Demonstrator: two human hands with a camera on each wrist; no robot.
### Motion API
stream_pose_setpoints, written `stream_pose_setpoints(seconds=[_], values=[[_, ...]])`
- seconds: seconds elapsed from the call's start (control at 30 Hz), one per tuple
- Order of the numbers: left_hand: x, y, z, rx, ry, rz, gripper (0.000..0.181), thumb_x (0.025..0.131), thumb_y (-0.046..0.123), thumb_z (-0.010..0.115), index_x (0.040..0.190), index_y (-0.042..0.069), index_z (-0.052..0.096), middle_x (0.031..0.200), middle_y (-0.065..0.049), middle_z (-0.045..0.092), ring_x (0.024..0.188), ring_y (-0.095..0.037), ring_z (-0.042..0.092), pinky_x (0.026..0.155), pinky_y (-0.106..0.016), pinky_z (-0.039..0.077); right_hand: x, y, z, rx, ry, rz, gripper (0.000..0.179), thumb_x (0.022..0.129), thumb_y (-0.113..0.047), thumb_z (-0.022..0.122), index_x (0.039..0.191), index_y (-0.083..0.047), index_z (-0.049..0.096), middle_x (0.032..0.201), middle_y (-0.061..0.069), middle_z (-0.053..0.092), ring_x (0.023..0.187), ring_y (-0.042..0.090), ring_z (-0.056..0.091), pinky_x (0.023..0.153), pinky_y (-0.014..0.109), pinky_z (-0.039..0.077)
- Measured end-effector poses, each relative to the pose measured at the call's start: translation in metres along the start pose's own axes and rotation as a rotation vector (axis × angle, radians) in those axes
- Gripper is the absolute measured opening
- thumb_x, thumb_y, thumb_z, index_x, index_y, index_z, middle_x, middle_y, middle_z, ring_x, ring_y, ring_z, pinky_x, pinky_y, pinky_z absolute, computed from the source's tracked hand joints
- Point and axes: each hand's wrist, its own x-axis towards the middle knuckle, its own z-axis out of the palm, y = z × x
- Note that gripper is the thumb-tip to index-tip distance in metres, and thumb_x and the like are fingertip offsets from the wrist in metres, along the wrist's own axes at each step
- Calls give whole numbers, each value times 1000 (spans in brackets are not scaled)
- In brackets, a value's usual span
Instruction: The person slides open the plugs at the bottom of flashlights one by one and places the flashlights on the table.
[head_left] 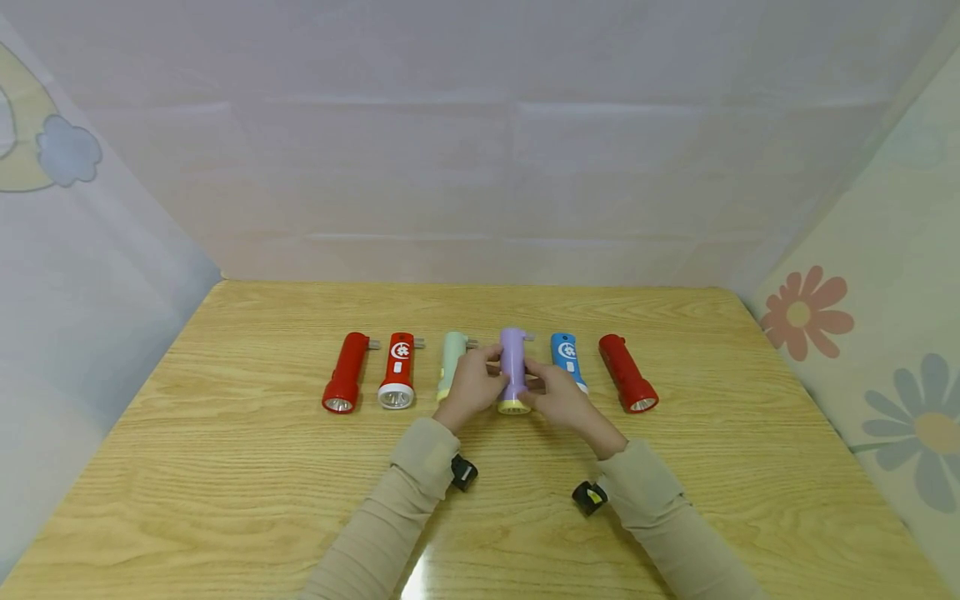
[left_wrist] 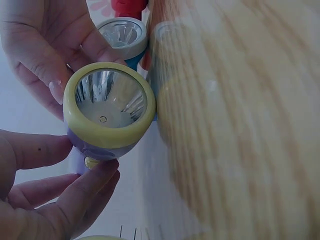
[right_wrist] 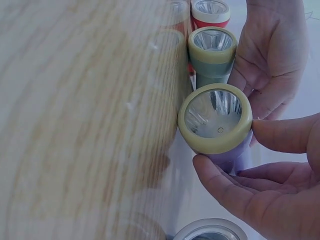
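Observation:
A purple flashlight (head_left: 513,358) with a yellow rim lies on the wooden table, its lens end toward me and plug prongs sticking out at the far right side. My left hand (head_left: 474,385) grips its left side, thumb and fingers on the body. From the other side my right hand (head_left: 561,398) pinches it near the head. Close up in the left wrist view, the lens (left_wrist: 111,97) faces the camera. Just left of my left hand is a green flashlight (head_left: 453,350), partly hidden by that hand. A blue flashlight (head_left: 566,354) sits beyond my right hand, its lower part partly covered.
Further left lie a red flashlight with a white head (head_left: 397,371) and a plain red flashlight (head_left: 348,371), both with prongs out. Another red flashlight (head_left: 628,373) lies tilted at the right end of the row. Fabric walls (head_left: 480,167) enclose the table (head_left: 225,467).

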Motion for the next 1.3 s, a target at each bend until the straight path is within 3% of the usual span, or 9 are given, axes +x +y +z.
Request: stream_pose_setpoints(seconds=[0.33, 0.7, 0.87, 1.0, 1.1, 1.17, 1.2, 1.3], values=[[1, -3, 2, 8, -11, -3, 41, 83, -3, 59, 124, -6, 51, 118, -21, 56, 97, -32, 60, 77, -33, 51, 3, 4, 1, 57, -23, 71, 52, 88, 5, 52, 134, 14, 29, 134, 28, 38, 112, 37, 50, 92, 40, 42], [3, -3, 3, 59, -22, -2, 36, 85, -3, 55, 120, -10, 53, 120, -24, 54, 105, -29, 56, 82, -34, 49, 9, 6, 2, 77, -25, 64, 45, 90, 3, 49, 131, 16, 34, 133, 29, 39, 113, 38, 49, 93, 41, 42], [3, -3, 3, 100, -15, 36, 29, 84, -5, 54, 112, -11, 58, 110, -23, 59, 77, -18, 57, 61, -23, 47, 11, 9, 2, 89, -31, 53, 45, 91, 2, 49, 131, 16, 34, 132, 29, 39, 111, 38, 50, 92, 42, 42], [3, -3, 3, 101, -26, 38, 23, 84, -6, 53, 105, -10, 62, 90, -20, 62, 54, -10, 42, 46, -17, 34, 11, 9, 2, 68, -29, 45, 44, 91, 2, 49, 131, 15, 35, 131, 29, 41, 109, 37, 52, 91, 42, 43], [3, -2, 2, 107, -27, 44, 20, 84, -5, 53, 100, -9, 63, 79, -20, 60, 48, -8, 36, 43, -18, 29, 11, 8, 2, 44, -23, 49, 44, 91, 2, 50, 131, 14, 36, 131, 28, 42, 109, 36, 52, 91, 41, 43], [3, -1, 1, 106, -30, 45, 20, 83, -5, 52, 100, -8, 62, 77, -22, 58, 48, -10, 36, 43, -20, 30, 11, 7, 1, 40, -19, 59, 45, 90, 1, 50, 131, 13, 36, 131, 27, 42, 110, 36, 52, 91, 41, 43], [3, 0, 1, 107, -26, 43, 22, 83, -4, 53, 103, -8, 62, 83, -22, 60, 52, -11, 43, 46, -20, 35, 11, 8, 1, 32, -18, 59, 45, 90, 1, 50, 131, 13, 36, 131, 27, 42, 109, 36, 52, 91, 41, 43], [2, 1, 0, 105, -30, 34, 28, 84, -3, 53, 110, -9, 59, 102, -25, 61, 77, -22, 60, 64, -29, 49, 10, 8, 1, 23, -9, 60, 45, 90, 1, 50, 131, 13, 36, 131, 27, 42, 109, 36, 53, 90, 41, 43]])
